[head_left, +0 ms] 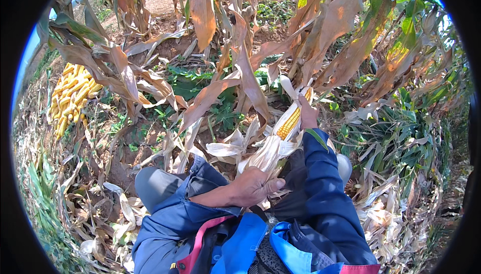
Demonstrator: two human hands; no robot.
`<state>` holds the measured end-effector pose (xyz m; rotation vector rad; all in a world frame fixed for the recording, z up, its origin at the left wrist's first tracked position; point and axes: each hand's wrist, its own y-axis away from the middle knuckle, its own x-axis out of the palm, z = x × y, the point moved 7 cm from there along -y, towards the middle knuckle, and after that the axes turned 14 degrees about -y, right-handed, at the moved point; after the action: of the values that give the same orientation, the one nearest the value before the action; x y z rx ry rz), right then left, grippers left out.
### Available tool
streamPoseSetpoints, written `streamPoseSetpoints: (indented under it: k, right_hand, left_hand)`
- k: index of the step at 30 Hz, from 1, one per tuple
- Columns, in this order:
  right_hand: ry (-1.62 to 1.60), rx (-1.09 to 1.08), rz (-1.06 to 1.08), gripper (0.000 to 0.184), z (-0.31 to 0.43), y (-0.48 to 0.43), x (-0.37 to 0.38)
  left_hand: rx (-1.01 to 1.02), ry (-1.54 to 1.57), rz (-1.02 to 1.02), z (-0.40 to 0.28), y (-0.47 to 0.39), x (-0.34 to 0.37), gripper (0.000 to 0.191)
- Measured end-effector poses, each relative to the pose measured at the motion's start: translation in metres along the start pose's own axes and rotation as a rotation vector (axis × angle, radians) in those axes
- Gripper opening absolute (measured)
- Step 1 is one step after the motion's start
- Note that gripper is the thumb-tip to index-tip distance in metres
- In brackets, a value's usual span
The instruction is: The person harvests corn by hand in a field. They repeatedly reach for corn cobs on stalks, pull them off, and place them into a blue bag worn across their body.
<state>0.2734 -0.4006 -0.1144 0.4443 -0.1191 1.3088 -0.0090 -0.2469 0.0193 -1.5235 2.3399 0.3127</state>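
Observation:
In front of me is a yellow ear of corn (289, 123), its kernels bare along one side while pale husk leaves lie along the edges. My right hand (309, 113) grips the far end of the ear, close to the stalk. Dry husk (267, 156), peeled down, hangs in a bunch from the near end. My left hand (252, 188) is closed around that bunch, thumb pointing right. The fingers of my left hand are partly hidden behind the husk.
Dry corn stalks and brown leaves (244, 67) hang across the space ahead. A heap of husked corn ears (73, 95) lies at the left. Cut green leaves (398, 131) are piled at the right, above discarded husks (383, 214). My knee (158, 185) is at the lower left.

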Motion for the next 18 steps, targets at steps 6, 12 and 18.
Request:
streamPoseSetpoints:
  k: [6, 12, 18]
  right_hand:
    - [-0.175, -0.476, 0.202, 0.052, 0.077, 0.037, 0.053]
    - [0.094, -0.654, 0.337, 0.048, 0.107, 0.083, 0.081]
    - [0.101, -0.772, 0.431, 0.025, 0.09, 0.12, 0.097]
  left_hand:
    - [-0.28, 0.293, -0.031, 0.072, -0.029, -0.028, 0.05]
    - [-0.212, 0.373, -0.369, 0.072, -0.077, -0.062, 0.042]
    - [0.024, 0.529, -0.592, 0.049, -0.108, -0.076, 0.062]
